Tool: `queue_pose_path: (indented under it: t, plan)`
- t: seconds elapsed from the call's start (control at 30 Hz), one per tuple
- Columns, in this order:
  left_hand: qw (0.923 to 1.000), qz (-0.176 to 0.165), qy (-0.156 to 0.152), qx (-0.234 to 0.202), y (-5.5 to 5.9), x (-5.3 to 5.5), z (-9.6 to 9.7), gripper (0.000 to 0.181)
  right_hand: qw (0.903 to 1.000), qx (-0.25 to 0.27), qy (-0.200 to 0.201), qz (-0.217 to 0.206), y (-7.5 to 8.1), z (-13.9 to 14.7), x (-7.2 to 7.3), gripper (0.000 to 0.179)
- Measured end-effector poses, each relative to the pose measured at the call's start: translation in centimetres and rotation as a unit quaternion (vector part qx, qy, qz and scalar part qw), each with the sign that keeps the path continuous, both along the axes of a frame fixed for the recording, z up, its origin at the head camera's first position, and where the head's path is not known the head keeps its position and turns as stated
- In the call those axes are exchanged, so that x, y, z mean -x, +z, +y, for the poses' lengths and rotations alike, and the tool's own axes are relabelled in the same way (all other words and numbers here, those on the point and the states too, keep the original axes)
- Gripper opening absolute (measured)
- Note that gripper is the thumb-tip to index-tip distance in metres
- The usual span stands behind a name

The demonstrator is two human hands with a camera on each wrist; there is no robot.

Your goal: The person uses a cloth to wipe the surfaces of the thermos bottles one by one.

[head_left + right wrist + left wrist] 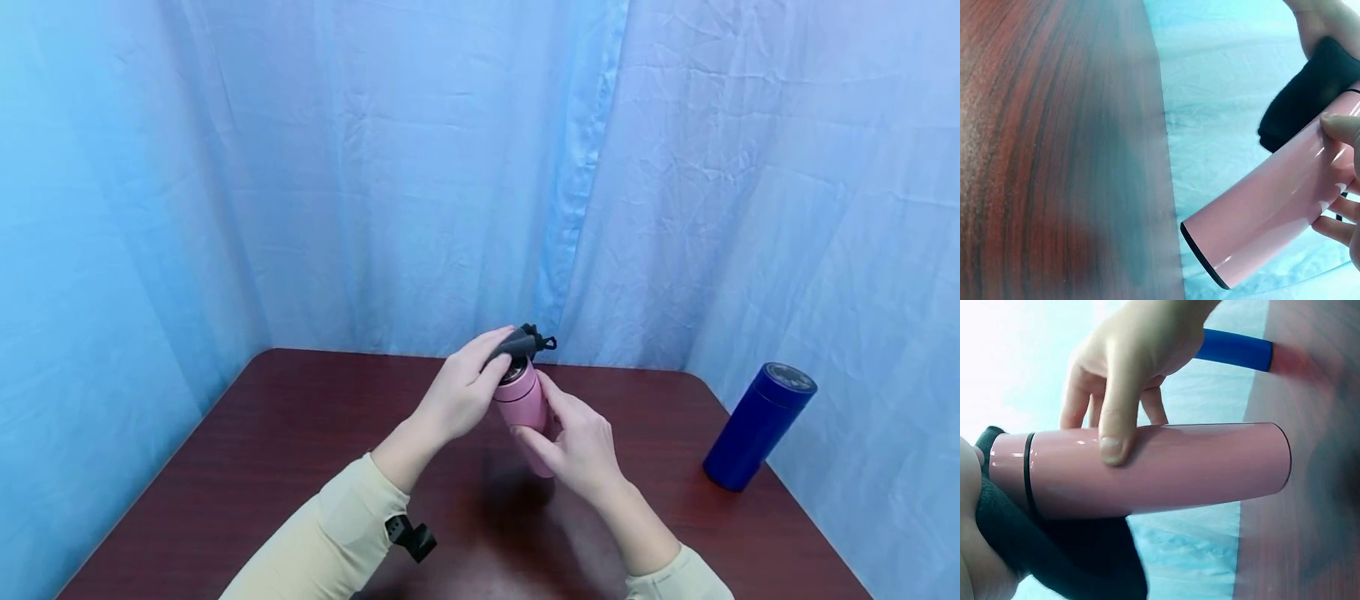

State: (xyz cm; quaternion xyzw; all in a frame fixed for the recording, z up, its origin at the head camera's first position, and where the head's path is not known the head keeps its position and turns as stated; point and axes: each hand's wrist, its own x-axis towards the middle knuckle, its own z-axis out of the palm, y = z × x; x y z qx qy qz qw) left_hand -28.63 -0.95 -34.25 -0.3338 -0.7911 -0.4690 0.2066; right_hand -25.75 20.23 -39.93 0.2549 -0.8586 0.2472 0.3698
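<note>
A pink thermos bottle with a dark ring below its top is held tilted above the table. My right hand grips its body, thumb on the near side and fingers around the far side. At the bottle's top, my left hand holds a black cloth pouch with a small loop at its end. The pouch hangs beside the bottle in the left wrist view, next to its upper part. Some left fingers are hidden behind the cloth.
A dark blue thermos bottle stands upright near the right edge of the reddish-brown table. Light blue curtains surround the table at the back and sides. A black strap piece hangs from the left sleeve.
</note>
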Motion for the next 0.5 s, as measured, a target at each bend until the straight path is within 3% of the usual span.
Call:
queue_pose_path:
  t: [0.07,0.13,0.23,0.37,0.43,0.5]
  plan:
    - [0.9993,-0.031,-0.004,-0.020,-0.1,-0.1,-0.2,0.044,1.0000,0.003,-0.006,0.000,0.2,0.1,0.1,0.079]
    - [0.9994,-0.020,-0.007,-0.027,-0.5,-0.2,-0.2,0.045,0.9999,0.009,-0.010,-0.003,0.4,0.1,0.1,0.079]
    - [0.9982,0.060,-0.005,-0.005,-1.2,-0.7,0.0,0.046,0.9997,0.013,-0.019,-0.010,0.8,0.3,0.2,0.078]
    - [0.9812,0.184,0.019,0.055,-1.5,-1.1,0.5,0.045,0.9992,-0.005,-0.038,-0.014,1.0,0.4,0.4,0.060]
    - [0.9766,0.197,0.022,0.083,-1.2,-1.1,0.7,0.045,0.9988,-0.021,-0.045,-0.005,0.8,0.4,0.4,0.055]
    - [0.9798,0.171,0.019,0.101,-0.8,-0.8,0.9,0.046,0.9981,-0.039,-0.047,0.011,0.6,0.4,0.5,0.057]
